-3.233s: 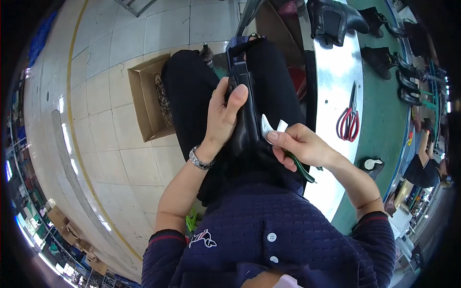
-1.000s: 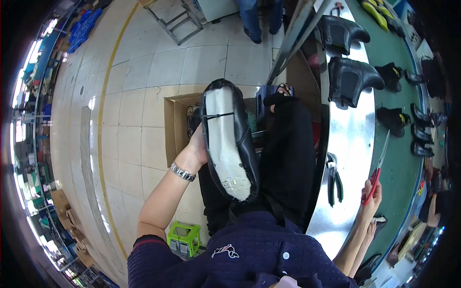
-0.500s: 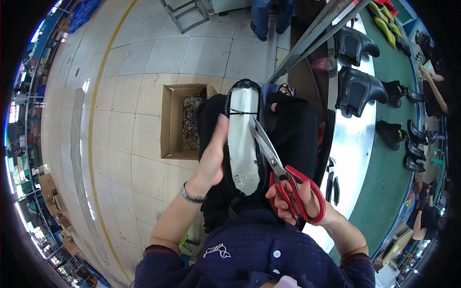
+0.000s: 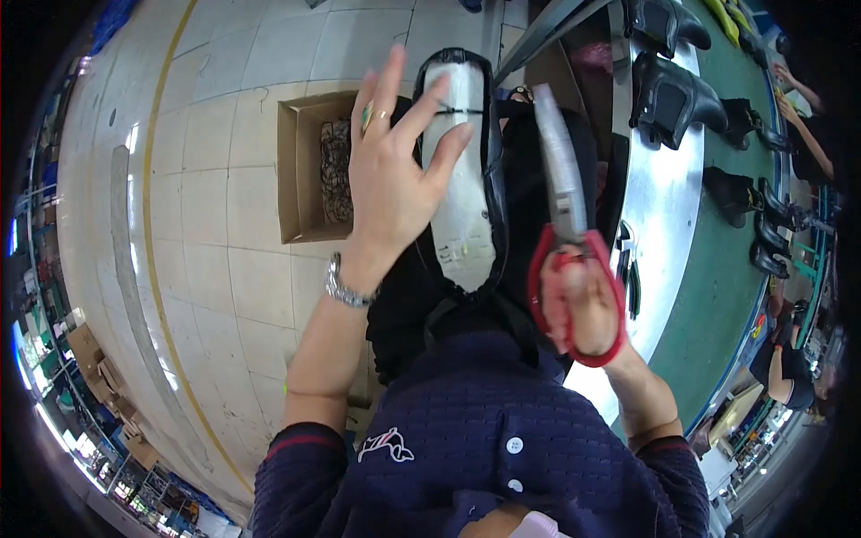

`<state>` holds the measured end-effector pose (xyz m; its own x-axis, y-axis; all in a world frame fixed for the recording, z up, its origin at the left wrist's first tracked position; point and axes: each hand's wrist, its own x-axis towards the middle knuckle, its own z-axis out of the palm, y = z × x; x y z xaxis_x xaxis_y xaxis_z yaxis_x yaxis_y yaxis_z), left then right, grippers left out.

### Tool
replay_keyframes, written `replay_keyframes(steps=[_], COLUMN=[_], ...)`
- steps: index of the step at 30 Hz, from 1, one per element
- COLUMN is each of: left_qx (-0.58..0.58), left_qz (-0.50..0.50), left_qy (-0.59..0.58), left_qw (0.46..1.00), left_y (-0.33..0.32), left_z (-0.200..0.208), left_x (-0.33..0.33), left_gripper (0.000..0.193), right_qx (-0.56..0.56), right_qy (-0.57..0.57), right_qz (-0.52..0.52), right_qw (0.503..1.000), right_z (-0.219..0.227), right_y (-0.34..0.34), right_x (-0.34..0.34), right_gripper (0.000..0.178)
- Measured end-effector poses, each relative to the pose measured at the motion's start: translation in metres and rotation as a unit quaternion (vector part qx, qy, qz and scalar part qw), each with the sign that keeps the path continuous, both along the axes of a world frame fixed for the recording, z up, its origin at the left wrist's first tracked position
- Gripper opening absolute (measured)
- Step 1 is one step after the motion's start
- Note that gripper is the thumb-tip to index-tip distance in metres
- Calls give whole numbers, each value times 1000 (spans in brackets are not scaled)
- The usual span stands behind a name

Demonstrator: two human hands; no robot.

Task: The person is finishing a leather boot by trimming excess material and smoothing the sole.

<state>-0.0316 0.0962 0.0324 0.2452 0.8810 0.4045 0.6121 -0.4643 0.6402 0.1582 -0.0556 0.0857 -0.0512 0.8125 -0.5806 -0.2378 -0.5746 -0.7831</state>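
An upturned black boot or shoe (image 4: 463, 235) rests on my lap, its pale bottom facing up. A thin black cord runs across that bottom near the far end. Over its left side is my left hand (image 4: 395, 175), fingers spread, the thumb and forefinger close to the cord; whether they touch it I cannot tell. My right hand (image 4: 578, 305) grips the red handles of a pair of scissors (image 4: 563, 175) to the right of the shoe. The blades point away from me and look closed together, somewhat smeared by motion.
An open cardboard box (image 4: 297, 170) with a dark tangle inside stands on the tiled floor at left. At right, a metal-edged green bench (image 4: 686, 305) bears several black boots (image 4: 674, 99) and pliers-like tools (image 4: 632, 278). A slanted metal bar (image 4: 543, 40) rises beyond.
The scissors have swung away from the cord to the right, their blades coming together. My left hand has moved from the shoe's side up over it, fingers spreading. The whole view has shifted.
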Motion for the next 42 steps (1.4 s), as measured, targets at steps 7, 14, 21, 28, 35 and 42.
replay_keyframes(steps=[7, 14, 21, 28, 35, 42], left_qx=[201, 245, 47, -29, 128, -122], left_qz=[31, 161, 176, 77, -240, -427], left_qy=[57, -136, -28, -28, 185, 192], left_qw=[977, 946, 983, 996, 944, 875], left_y=[0, -28, 16, -14, -21, 80], left_z=[-8, 62, 7, -31, 10, 29], left_x=[-3, -36, -105, -71, 39, 92], left_gripper=[11, 22, 32, 59, 47, 65], right_qx=[6, -151, -86, -2, -111, -111], right_qy=[-483, -712, -759, -691, -653, -129], right_qz=[-94, -139, -125, -52, -5, -263], right_qw=[871, 671, 633, 721, 749, 950], right_z=[-32, -79, -96, -95, -102, -56], right_y=[-62, -138, -142, -112, -101, -83], right_x=[98, 167, 173, 118, 115, 119], right_gripper=[42, 49, 37, 43, 48, 37])
